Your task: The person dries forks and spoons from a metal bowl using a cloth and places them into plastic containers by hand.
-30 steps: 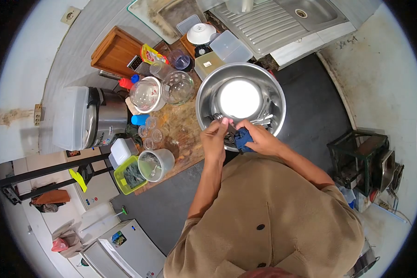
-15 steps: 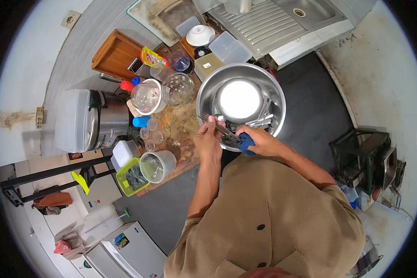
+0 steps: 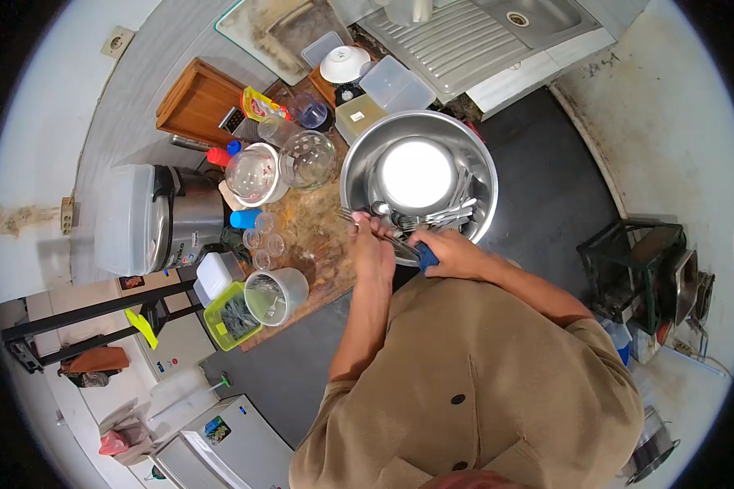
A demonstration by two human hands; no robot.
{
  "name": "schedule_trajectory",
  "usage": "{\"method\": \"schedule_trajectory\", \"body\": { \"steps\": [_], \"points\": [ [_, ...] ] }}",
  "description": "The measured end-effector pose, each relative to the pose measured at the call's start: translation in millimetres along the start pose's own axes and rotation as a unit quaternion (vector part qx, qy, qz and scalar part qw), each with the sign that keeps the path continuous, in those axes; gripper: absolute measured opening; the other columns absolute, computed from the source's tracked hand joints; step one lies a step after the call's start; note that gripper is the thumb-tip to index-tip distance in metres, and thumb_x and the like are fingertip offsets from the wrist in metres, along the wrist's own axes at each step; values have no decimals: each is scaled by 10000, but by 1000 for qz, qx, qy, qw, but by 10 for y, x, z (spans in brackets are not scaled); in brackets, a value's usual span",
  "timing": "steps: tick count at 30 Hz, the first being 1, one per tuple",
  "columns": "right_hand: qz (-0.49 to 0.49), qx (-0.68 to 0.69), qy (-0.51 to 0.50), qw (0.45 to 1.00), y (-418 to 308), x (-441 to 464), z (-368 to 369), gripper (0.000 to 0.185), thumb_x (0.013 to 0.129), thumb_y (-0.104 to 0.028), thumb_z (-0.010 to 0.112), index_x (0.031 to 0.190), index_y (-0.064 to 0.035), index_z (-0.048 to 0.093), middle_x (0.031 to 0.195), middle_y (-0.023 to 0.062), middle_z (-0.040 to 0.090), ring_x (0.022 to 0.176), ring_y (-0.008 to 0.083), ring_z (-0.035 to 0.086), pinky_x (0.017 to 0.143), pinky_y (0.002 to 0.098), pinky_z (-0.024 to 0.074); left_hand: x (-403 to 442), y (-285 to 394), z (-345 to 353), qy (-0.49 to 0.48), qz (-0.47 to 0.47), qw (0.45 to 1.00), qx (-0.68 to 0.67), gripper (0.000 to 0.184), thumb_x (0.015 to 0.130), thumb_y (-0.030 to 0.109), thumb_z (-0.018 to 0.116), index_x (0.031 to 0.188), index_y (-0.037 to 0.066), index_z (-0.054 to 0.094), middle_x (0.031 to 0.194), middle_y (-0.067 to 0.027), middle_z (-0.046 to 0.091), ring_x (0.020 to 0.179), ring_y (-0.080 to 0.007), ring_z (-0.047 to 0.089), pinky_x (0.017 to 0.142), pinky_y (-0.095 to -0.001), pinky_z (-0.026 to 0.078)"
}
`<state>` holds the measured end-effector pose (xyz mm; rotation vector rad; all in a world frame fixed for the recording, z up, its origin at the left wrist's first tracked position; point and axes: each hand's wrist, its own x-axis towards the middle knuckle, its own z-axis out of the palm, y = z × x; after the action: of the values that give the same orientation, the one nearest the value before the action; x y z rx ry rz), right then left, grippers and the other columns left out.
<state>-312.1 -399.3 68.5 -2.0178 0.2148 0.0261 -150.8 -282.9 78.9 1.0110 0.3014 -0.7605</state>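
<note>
My left hand (image 3: 370, 248) is closed around a fork (image 3: 346, 214), its tines pointing left past my fingers. Whether a second fork lies with it I cannot tell. A dark blue cloth (image 3: 426, 257) is bunched in my right hand (image 3: 455, 254), which presses it against the handle end. Both hands are over the near rim of a large steel basin (image 3: 487, 167). Inside that basin, spoons, forks and other cutlery (image 3: 453, 215) lie in a loose pile on the near right side.
Left on the worn wooden table (image 3: 314, 232) stand glass jars (image 3: 308, 160), small cups (image 3: 275, 244), a whitish tub (image 3: 277, 297) and a green basket (image 3: 233, 316) of cutlery. A rice cooker (image 3: 192, 216) is farther left. Plastic boxes (image 3: 395, 84) and a sink (image 3: 518, 20) are behind the basin.
My right hand and the cloth have moved slightly left, closer to my left hand. The fork has tilted flatter. The whole view has shifted a little.
</note>
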Motion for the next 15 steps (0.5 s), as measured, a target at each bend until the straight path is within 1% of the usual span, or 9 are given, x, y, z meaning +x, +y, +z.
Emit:
{"method": "schedule_trajectory", "body": {
  "steps": [1,3,4,6,8,10,11,13,15],
  "points": [
    [-4,-60,-9,998,10,-12,17,574,753,-144,793,1265,-112,535,907,180,683,849,431,674,744,519,517,19,62,1,9,25,1000,-6,299,1117,356,517,945,111,509,738,17,455,661,-131,421,635,-316,403],
    [13,-98,-34,995,44,-72,-1,584,754,-166,810,1270,-126,539,883,179,680,843,430,675,743,519,521,66,239,-7,17,43,998,-36,310,1108,374,534,935,118,502,725,24,432,651,-124,404,627,-311,389],
    [29,-135,-59,989,64,-109,-16,593,756,-189,827,1274,-139,542,859,178,676,836,430,675,741,520,524,78,360,12,11,85,996,-36,309,1106,372,538,931,120,499,722,26,426,651,-122,400,627,-311,386],
    [46,-125,-46,990,94,-189,-63,591,760,-187,829,1276,-148,544,861,176,679,831,429,676,740,517,527,118,524,-21,8,142,990,-12,298,1102,364,550,930,125,501,726,29,437,656,-124,415,643,-309,404],
    [60,-117,-38,991,145,-252,-114,589,763,-185,831,1278,-156,546,862,174,682,825,428,676,739,513,529,138,477,-22,24,135,990,-7,296,1103,360,548,930,124,502,733,26,454,660,-128,432,656,-310,419],
    [48,-60,63,995,196,-253,-156,548,771,-151,812,1257,-153,557,844,171,672,816,412,679,732,499,524,201,355,-86,41,131,991,-2,295,1104,356,546,929,123,503,740,22,472,664,-132,449,668,-311,433],
    [47,-61,60,995,213,-243,-195,548,771,-151,812,1257,-153,557,844,171,672,816,412,679,732,499,524,291,179,-180,28,107,994,-27,292,1107,351,540,930,121,506,749,16,489,671,-136,466,678,-315,446],
    [101,-17,103,989,180,-245,-308,497,788,-148,801,1230,-130,574,961,208,712,896,429,699,783,497,538,480,-216,-346,14,81,995,-54,289,1109,346,533,931,120,510,759,11,506,677,-140,483,687,-320,459],
    [117,-11,130,985,139,-272,-380,484,785,-141,792,1221,-126,581,952,209,710,889,426,698,777,490,539,649,-624,-420,86,30,993,-74,288,1116,341,517,936,115,516,768,0,521,686,-145,499,683,-329,464]
  ]
}}
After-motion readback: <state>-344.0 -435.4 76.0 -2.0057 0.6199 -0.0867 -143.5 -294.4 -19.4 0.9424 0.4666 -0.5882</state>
